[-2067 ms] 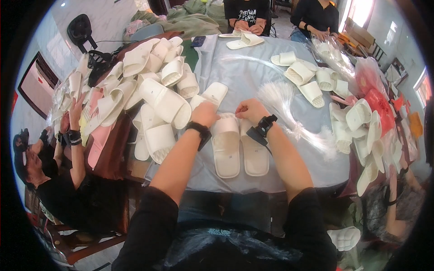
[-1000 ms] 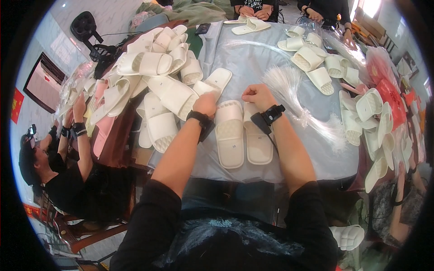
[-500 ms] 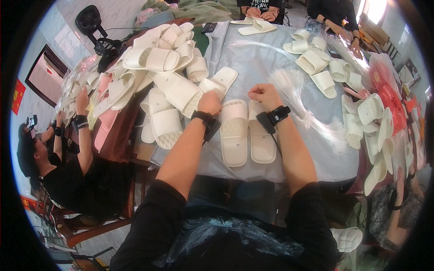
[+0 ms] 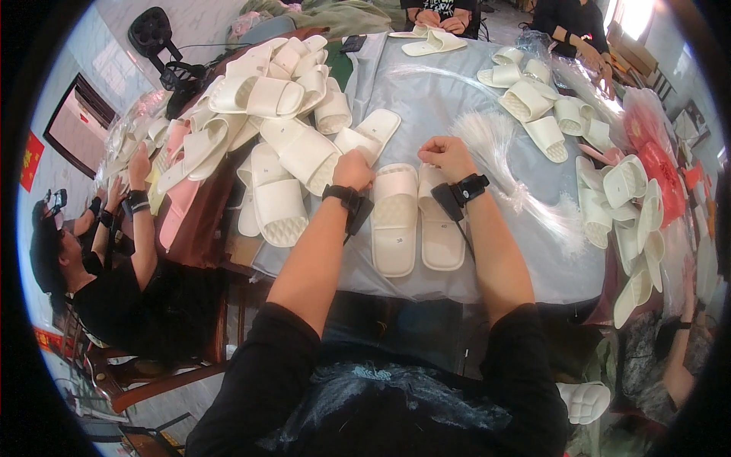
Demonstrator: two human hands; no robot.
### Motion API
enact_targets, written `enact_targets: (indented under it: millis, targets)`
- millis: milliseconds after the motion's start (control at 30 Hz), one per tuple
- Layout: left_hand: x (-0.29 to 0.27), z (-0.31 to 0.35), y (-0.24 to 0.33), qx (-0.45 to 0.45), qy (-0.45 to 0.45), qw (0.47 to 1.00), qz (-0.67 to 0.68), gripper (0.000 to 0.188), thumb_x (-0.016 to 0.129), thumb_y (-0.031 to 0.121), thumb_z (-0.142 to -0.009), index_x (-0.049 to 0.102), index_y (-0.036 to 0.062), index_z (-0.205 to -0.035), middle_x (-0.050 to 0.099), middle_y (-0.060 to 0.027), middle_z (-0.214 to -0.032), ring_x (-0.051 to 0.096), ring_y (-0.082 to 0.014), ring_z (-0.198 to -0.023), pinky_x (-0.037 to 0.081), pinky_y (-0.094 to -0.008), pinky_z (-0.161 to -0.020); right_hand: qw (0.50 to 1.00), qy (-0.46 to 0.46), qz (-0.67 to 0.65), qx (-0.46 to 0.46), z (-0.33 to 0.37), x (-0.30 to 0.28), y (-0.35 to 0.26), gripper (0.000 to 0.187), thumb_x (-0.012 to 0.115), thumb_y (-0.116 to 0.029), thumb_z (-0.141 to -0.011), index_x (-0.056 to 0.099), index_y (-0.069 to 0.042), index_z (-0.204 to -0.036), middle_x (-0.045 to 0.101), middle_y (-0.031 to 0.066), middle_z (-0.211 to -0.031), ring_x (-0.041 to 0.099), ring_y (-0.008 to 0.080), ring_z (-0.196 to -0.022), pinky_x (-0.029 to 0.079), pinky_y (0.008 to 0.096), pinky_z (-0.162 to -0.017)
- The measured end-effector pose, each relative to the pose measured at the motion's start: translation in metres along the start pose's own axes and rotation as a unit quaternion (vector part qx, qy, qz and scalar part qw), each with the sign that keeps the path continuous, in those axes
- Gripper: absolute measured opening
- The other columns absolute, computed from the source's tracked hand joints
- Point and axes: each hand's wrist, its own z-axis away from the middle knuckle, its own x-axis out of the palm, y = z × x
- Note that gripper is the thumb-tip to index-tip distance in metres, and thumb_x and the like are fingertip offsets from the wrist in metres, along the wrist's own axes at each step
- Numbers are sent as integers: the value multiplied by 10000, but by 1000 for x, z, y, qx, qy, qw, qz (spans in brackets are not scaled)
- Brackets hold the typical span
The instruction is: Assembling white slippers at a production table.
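Head view: left hand [image 4: 353, 169] and right hand [image 4: 445, 156], fingers curled closed, press the toe ends of two white foam slippers [image 4: 417, 217]; whether they pinch anything cannot be told. Keep the pair aligned.

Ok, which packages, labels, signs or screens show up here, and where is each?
Framed dark panel: on the far-left wall, rectangular, reddish inside; screen or picture, I cannot tell.
Red sign: on the left wall, small, red with yellow marks.
Red packages: at the table's right edge, shiny red wrappers.
Clear bags: by the right hand, thin, see-through.
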Motion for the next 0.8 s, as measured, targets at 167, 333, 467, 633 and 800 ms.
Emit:
enact_targets:
  millis: [167, 333, 467, 633, 800]
  targets:
    - [2, -4, -4, 18, 0, 1000, -11, 96, 690, 40, -707, 692, -54, -721, 679, -151, -646, 688, -235, -592, 548, -322, -622, 1000, 2, -10, -6, 0, 1, 1, 99, 724, -96, -772, 707, -16, -828, 640, 24, -686, 553, 95, -628, 447, 265, -602]
    - [8, -5, -1, 26, 45, 998, 21, 176, 718, 110, -748, 698, -64, -751, 670, -142, -624, 672, -202, -547, 542, -302, -572, 1000, 4, 13, -11, 1, 1, 1, 109, 721, -100, -769, 707, -12, -832, 647, 34, -693, 562, 103, -634, 452, 268, -608]
    - [9, -6, 5, 65, 22, 994, -82, 201, 740, 158, -746, 702, -39, -731, 656, -128, -580, 663, -210, -529, 536, -310, -575, 1000, 1, 18, -8, 2, -2, 1, 119, 726, -108, -769, 709, -10, -834, 651, 35, -696, 567, 103, -638, 455, 268, -608]
    - [12, -14, -9, 90, 54, 991, -85, 151, 733, 137, -720, 704, -11, -711, 674, -151, -642, 677, -263, -601, 546, -339, -639, 1000, -5, 0, -11, 1, 4, -3, 121, 722, -120, -786, 710, -10, -835, 656, 32, -701, 567, 97, -638, 454, 268, -603]
    - [12, -5, 15, 141, 44, 977, -154, 250, 705, 99, -713, 640, 42, -948, 657, -208, -958, 640, -386, -924, 519, -477, -789, 998, 17, -65, 15, 4, 3, -10, 103, 673, -121, -853, 701, -24, -873, 661, 24, -715, 558, 66, -617, 427, 235, -529]
